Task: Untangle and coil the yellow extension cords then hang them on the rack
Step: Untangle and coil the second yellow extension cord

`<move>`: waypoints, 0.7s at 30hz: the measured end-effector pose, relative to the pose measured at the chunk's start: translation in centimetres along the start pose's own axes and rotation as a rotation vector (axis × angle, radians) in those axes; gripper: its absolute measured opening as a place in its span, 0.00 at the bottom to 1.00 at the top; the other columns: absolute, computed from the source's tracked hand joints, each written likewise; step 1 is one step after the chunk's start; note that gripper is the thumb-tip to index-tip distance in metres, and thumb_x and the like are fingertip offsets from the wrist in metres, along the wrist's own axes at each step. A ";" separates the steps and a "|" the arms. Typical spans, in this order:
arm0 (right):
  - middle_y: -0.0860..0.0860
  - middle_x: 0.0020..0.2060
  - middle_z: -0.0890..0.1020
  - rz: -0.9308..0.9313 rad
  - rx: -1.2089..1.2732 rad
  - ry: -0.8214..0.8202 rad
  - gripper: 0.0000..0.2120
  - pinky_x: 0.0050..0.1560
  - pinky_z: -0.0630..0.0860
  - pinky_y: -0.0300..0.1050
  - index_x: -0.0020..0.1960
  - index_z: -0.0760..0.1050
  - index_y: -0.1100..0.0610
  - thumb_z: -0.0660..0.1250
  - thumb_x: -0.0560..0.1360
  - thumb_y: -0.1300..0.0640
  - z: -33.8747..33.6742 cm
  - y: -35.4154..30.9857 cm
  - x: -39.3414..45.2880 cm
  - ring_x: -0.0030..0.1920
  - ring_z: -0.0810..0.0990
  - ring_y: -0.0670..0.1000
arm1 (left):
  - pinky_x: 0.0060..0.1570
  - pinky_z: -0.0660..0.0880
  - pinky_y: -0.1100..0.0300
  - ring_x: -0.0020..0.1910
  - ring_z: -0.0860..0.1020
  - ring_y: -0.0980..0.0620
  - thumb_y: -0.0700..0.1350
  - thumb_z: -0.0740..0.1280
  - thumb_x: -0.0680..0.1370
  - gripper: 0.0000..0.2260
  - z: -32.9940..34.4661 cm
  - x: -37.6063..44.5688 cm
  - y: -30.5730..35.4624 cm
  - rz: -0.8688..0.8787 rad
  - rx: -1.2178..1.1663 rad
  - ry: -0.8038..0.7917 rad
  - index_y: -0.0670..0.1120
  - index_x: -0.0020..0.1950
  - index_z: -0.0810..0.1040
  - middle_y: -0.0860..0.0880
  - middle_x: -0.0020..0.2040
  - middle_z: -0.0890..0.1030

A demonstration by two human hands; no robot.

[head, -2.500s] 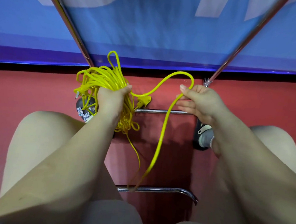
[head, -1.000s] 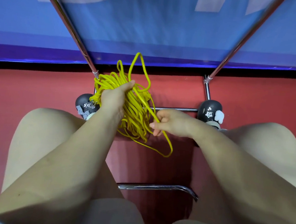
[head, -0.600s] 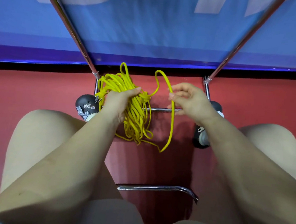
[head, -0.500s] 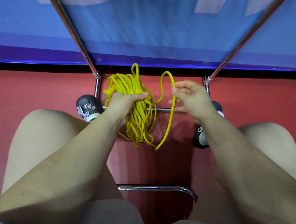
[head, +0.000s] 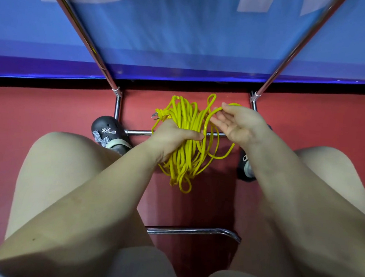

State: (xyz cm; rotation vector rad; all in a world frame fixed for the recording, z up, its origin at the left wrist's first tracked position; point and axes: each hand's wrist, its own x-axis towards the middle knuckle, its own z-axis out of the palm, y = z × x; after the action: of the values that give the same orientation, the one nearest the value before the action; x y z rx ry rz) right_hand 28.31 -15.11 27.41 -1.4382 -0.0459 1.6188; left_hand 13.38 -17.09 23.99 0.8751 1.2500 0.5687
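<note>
No readable words, numbers or brand names anywhere in view. Only cropped pale shapes on the blue panel (head: 184, 30) at the top edge, possibly parts of large letters, cut off too far to make out. Small star-like charms and a checked bow on the black shoe (head: 108, 131), decorative, no lettering. Nothing printed visible on the yellow cord (head: 186, 125).
</note>
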 end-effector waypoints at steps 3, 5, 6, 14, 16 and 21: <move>0.58 0.38 0.73 0.046 0.180 0.019 0.09 0.61 0.70 0.51 0.41 0.69 0.65 0.56 0.79 0.69 -0.1 -0.4 -0.2 0.64 0.73 0.55 | 0.49 0.80 0.49 0.42 0.83 0.42 0.40 0.77 0.62 0.12 -0.1 -0.1 -0.1 0.001 0.098 -0.010 0.44 0.43 0.82 0.41 0.43 0.84; 0.58 0.39 0.73 0.062 0.250 0.017 0.09 0.64 0.68 0.51 0.41 0.69 0.66 0.57 0.79 0.68 0.1 -0.4 -0.3 0.66 0.71 0.56 | 0.52 0.79 0.46 0.46 0.83 0.40 0.44 0.76 0.59 0.15 0.0 -0.2 -0.1 0.003 0.131 -0.003 0.44 0.43 0.83 0.40 0.45 0.84; 0.58 0.39 0.73 0.061 0.279 0.012 0.08 0.63 0.69 0.52 0.42 0.70 0.66 0.57 0.79 0.67 0.3 -0.4 -0.3 0.66 0.71 0.55 | 0.52 0.79 0.45 0.46 0.83 0.40 0.45 0.76 0.58 0.15 0.0 -0.3 -0.1 0.007 0.138 0.006 0.43 0.44 0.83 0.41 0.45 0.84; 0.56 0.51 0.79 -0.124 -0.812 -0.191 0.14 0.56 0.74 0.48 0.60 0.72 0.59 0.63 0.78 0.53 -0.5 1.6 -0.4 0.52 0.78 0.52 | 0.42 0.81 0.51 0.35 0.82 0.47 0.31 0.71 0.69 0.08 -0.5 -0.2 1.1 0.005 -0.181 0.172 0.38 0.46 0.80 0.43 0.38 0.83; 0.54 0.42 0.79 -0.214 -1.030 -0.288 0.11 0.45 0.74 0.38 0.55 0.74 0.60 0.67 0.75 0.56 -0.7 2.9 -0.5 0.42 0.77 0.49 | 0.39 0.81 0.50 0.33 0.82 0.46 0.31 0.71 0.70 0.06 -0.9 -0.1 1.4 -0.035 -0.259 0.213 0.36 0.46 0.80 0.42 0.37 0.83; 0.48 0.33 0.75 -0.368 -1.271 -0.361 0.11 0.40 0.73 0.41 0.39 0.68 0.50 0.69 0.74 0.60 -1.3 4.0 0.0 0.34 0.74 0.47 | 0.44 0.79 0.40 0.38 0.81 0.42 0.34 0.72 0.69 0.06 -1.7 -0.2 1.8 -0.107 -0.348 0.261 0.34 0.44 0.80 0.37 0.42 0.81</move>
State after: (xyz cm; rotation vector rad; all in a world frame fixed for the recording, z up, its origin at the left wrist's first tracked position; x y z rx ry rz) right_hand 26.95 -18.06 24.73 -1.7917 -1.6866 1.5073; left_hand 11.85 -15.77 25.45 0.4494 1.3706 0.8043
